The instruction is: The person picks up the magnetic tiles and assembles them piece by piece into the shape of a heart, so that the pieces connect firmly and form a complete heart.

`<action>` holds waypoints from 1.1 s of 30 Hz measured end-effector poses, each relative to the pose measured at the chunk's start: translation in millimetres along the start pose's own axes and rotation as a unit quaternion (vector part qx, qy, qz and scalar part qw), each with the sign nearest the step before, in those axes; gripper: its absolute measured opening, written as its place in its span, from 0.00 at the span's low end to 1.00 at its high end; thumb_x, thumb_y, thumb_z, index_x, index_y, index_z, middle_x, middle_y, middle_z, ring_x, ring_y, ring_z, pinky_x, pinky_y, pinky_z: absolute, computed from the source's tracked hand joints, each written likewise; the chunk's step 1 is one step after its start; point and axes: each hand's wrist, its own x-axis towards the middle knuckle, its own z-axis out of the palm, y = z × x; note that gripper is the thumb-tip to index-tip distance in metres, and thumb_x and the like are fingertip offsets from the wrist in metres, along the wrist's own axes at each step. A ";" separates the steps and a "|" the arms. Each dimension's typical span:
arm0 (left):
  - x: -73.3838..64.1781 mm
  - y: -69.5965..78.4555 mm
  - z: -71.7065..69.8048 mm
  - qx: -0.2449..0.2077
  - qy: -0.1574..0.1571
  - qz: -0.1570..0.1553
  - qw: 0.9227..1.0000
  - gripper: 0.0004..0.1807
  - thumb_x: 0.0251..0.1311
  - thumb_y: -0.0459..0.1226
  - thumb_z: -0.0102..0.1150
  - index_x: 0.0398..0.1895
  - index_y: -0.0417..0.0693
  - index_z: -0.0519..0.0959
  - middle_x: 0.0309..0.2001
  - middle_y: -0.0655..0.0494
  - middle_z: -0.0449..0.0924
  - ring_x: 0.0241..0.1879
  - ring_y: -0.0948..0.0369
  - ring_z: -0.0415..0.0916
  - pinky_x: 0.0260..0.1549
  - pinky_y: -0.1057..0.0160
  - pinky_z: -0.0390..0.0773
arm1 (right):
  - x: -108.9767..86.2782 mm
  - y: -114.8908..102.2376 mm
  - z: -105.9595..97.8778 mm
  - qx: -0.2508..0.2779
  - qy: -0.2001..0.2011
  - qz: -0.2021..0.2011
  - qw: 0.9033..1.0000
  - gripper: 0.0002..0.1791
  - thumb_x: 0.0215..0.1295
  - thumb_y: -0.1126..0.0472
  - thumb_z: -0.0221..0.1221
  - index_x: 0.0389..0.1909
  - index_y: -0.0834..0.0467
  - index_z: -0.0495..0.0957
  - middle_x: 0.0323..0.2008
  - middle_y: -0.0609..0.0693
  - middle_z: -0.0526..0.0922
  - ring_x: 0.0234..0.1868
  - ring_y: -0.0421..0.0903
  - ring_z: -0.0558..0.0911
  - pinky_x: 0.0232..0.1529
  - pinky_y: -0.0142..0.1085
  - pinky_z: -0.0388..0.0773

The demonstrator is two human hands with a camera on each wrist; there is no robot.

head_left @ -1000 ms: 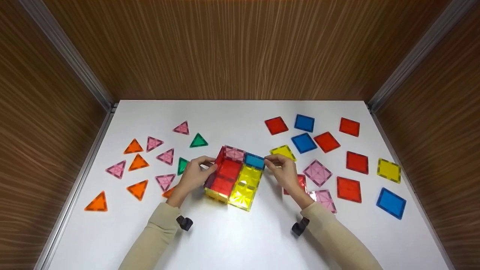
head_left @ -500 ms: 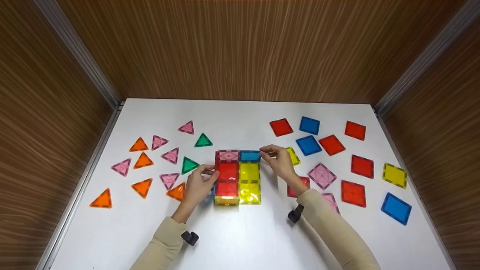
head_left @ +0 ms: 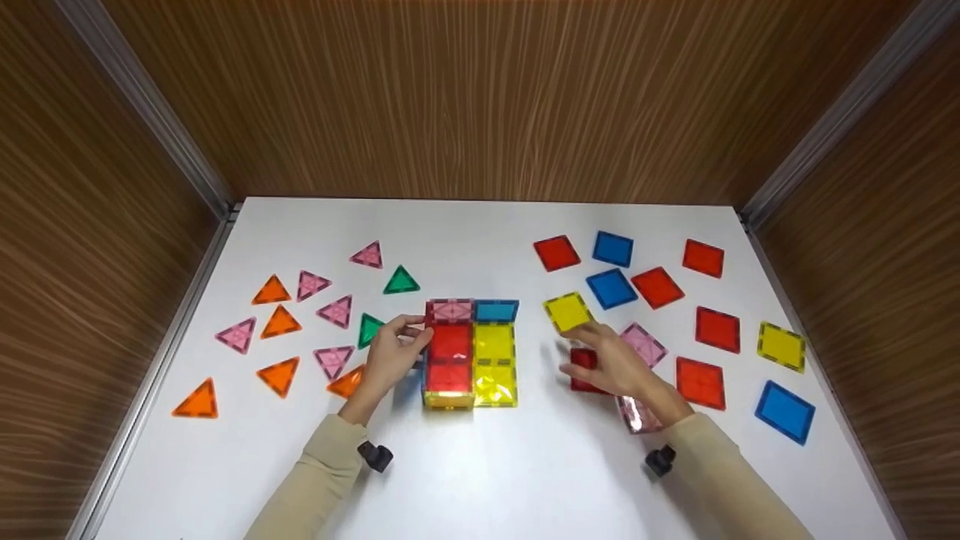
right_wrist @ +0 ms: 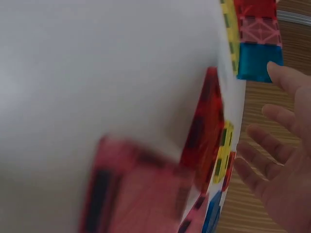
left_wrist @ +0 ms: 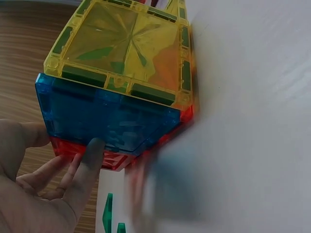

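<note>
A box of see-through magnetic tiles (head_left: 450, 345) stands mid-table, with red and yellow squares as its floor. A pink tile (head_left: 452, 310) and a blue tile (head_left: 496, 311) stand upright along its back. In the left wrist view, a yellow tile (left_wrist: 126, 46) forms the front wall beside a blue side tile (left_wrist: 107, 114). My left hand (head_left: 394, 352) pinches the left wall near its top edge, by the red side tile (left_wrist: 116, 160). My right hand (head_left: 619, 360) has spread fingers, holds nothing, and hovers over a loose red tile (head_left: 583, 369) below a yellow tile (head_left: 568, 311).
Loose triangles lie at left, among them an orange triangle (head_left: 197, 399), a pink triangle (head_left: 334, 311) and a green triangle (head_left: 402, 280). Several squares lie at right, including a red square (head_left: 700, 382) and a blue square (head_left: 784, 412). A wood-grain panel (head_left: 480, 97) rises behind the table.
The tile box has been turned square to the table. My right hand has let go of the upright blue tile and moved right over the loose squares; my left hand stays at the left wall.
</note>
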 end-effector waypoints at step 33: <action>1.5 3.8 -4.8 -0.005 -0.016 0.008 1.000 0.19 0.70 0.37 0.66 0.61 0.39 0.83 0.42 0.42 0.85 0.26 0.62 0.84 0.32 0.61 0.89 | -14.8 -6.3 15.7 0.146 0.010 0.094 0.985 0.32 0.61 0.40 0.74 0.65 0.46 0.81 0.60 0.53 0.83 0.58 0.54 0.80 0.52 0.42 0.87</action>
